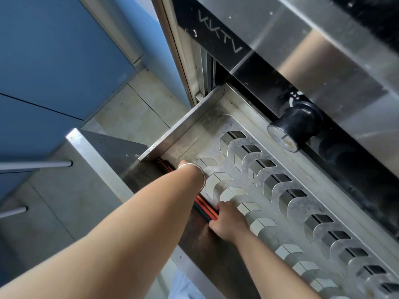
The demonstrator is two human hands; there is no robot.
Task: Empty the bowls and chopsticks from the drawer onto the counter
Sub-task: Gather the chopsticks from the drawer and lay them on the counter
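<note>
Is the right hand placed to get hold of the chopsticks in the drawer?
Probably yes. The right hand already rests against the chopsticks in the open slot beside the slotted rack; nothing covers them there, though the left forearm crosses further along.

Two bare forearms reach forward and down from the bottom of the view. The left arm stretches out long and straight, with a thin silver bangle (pixel 195 172) around the wrist. The left hand (pixel 183 163) is mostly hidden beyond the wrist, its fingers out of sight, so its grasp cannot be judged. The right hand (pixel 228 221) lies nearer, palm down, knuckles up. Its fingers (pixel 224 207) curl forward and its thumb points left, the tips partly hidden. Whether they pinch anything cannot be told.
</note>
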